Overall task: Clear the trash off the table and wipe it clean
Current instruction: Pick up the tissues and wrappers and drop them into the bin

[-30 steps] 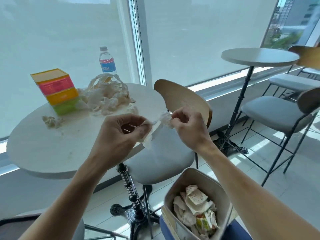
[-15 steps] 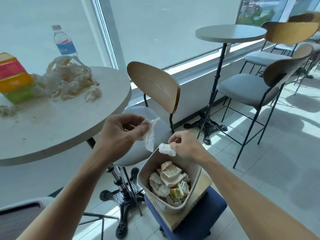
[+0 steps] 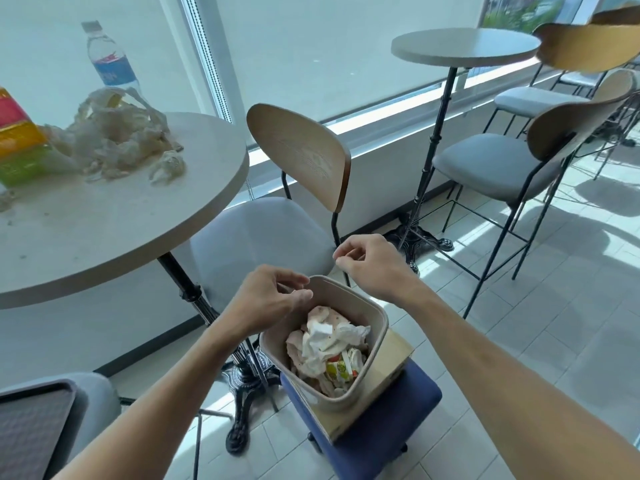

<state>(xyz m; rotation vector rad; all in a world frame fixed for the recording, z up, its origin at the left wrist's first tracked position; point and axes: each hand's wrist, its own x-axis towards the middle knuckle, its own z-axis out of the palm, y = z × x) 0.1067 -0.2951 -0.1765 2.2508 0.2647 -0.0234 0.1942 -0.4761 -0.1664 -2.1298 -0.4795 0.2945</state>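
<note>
Here, both hands hover above the trash bin (image 3: 322, 344) at near centre: the left hand (image 3: 268, 299) and right hand (image 3: 370, 263) show loosely curled fingers holding nothing. Crumpled tissue lies inside the bin. More trash, a plastic bag (image 3: 117, 140) and wads, remains on the desk (image 3: 114, 223) at far left; gather it whole, then carry it directly over the bin opening before release.

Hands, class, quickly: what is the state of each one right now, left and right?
Left hand: open, fingers loosely curled over the trash bin, holding nothing.
Right hand: open, loosely curled, holding nothing.
</note>
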